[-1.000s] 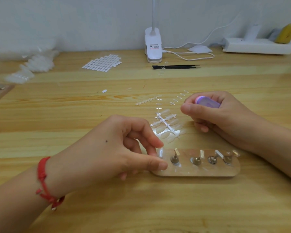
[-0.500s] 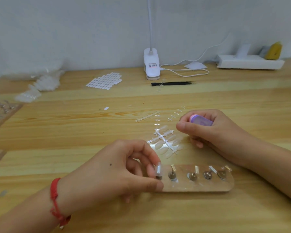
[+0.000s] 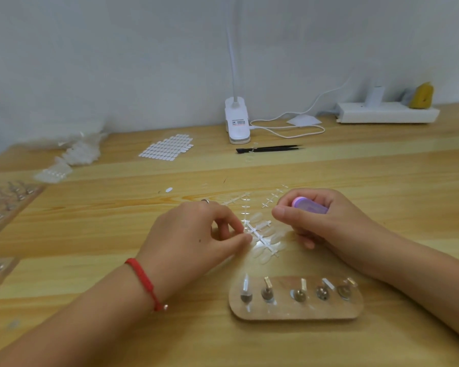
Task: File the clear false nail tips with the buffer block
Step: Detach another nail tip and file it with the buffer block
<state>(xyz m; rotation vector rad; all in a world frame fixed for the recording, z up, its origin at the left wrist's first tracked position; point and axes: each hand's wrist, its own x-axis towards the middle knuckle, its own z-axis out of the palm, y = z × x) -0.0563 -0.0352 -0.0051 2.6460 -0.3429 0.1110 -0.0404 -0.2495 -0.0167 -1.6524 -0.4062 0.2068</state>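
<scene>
The left hand (image 3: 194,234) has left the holder (image 3: 294,312) and gone up to the tips (image 3: 264,235), and 1 clear tip (image 3: 246,283) now stands on the leftmost of the holder's 5 pegs. The holder lies nearest, flat on the table (image 3: 382,181), its other 4 pegs topped with small tabs. Just beyond it the tips lie on their racks between the 2 hands. The left hand, a red cord (image 3: 143,282) at its wrist, pinches the racks' left edge between thumb and forefinger. The right hand (image 3: 326,229) is curled round the purple buffer (image 3: 309,206), just beside the tips, its pink end toward the left hand. Farther off lie a sticker sheet (image 3: 167,149) and black tweezers (image 3: 270,148). By the wall stand a white lamp clamp (image 3: 237,123) and a power strip (image 3: 387,115). Blurred trays (image 3: 8,202) sit at the left edge.
</scene>
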